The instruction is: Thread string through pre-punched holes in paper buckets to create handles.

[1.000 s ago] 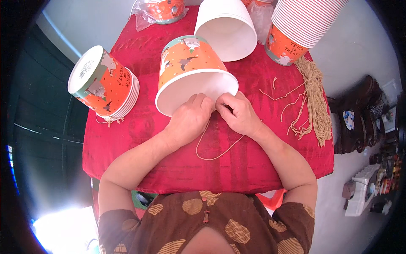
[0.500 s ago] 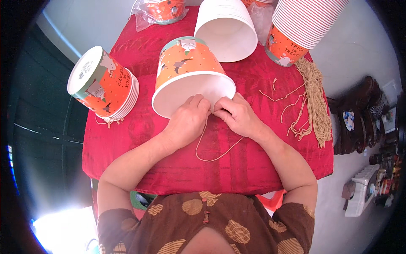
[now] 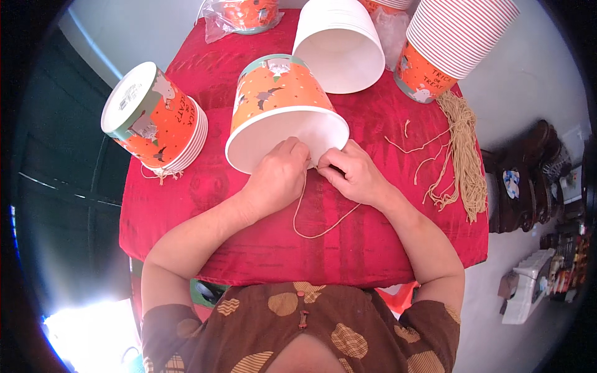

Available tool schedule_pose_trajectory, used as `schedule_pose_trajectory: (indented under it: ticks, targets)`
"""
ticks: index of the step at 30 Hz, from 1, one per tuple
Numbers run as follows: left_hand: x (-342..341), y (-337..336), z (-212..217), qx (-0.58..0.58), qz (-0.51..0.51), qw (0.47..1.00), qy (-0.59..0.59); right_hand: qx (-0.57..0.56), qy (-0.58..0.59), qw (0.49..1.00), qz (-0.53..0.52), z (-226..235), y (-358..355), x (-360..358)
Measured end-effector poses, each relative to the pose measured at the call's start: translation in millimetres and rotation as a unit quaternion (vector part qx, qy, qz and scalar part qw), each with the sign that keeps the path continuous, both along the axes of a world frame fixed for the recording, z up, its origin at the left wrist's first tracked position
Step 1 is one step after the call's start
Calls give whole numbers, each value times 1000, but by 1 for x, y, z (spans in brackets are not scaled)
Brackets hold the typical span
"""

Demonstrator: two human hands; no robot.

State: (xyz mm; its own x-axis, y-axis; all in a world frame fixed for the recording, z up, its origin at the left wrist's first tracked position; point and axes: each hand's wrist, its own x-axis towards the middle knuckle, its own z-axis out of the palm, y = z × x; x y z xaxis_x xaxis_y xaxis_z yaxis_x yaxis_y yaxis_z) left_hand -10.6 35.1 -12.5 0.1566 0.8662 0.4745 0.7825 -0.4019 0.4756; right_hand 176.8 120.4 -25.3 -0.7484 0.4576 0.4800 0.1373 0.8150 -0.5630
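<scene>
An orange paper bucket point(image 3: 283, 93) with a green base band and bat pictures lies tilted, its white mouth toward me. My left hand point(image 3: 280, 174) reaches inside the mouth, fingers closed at the near rim. Close beside it, my right hand point(image 3: 352, 174) pinches tan twine at the same rim. The fingertips partly hide the spot where twine meets rim. From there a loop of twine point(image 3: 317, 236) hangs onto the red cloth and passes under my right wrist.
Upside-down nested buckets point(image 3: 155, 124) stand at the left, twine at their rim. A bundle of twine point(image 3: 465, 149) lies right, with loose strands. Behind are white buckets point(image 3: 339, 53) on their side, a tall bucket stack point(image 3: 457, 43) and a plastic-wrapped bucket point(image 3: 245, 15). Red cloth point(image 3: 205, 230) covers the table.
The whole view has shifted slightly. My right fingers have moved a little apart from the left ones at the rim; the bucket keeps its tilt.
</scene>
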Motion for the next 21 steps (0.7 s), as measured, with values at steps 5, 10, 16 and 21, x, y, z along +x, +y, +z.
schedule_pose_trajectory:
  ticks: [5,10,16,21]
  targets:
    - [1,2,-2,9,10,1000,-2,23,24,999,17,0,-1,-2]
    - [3,3,-3,14,24,1000,-5,40,31,999,15,1,-3,-2]
    - [3,7,-6,11,43,999,-24,122,27,992,14,6,-6,-5]
    - [2,9,-6,11,52,998,-33,231,-3,973,-28,6,-11,-7]
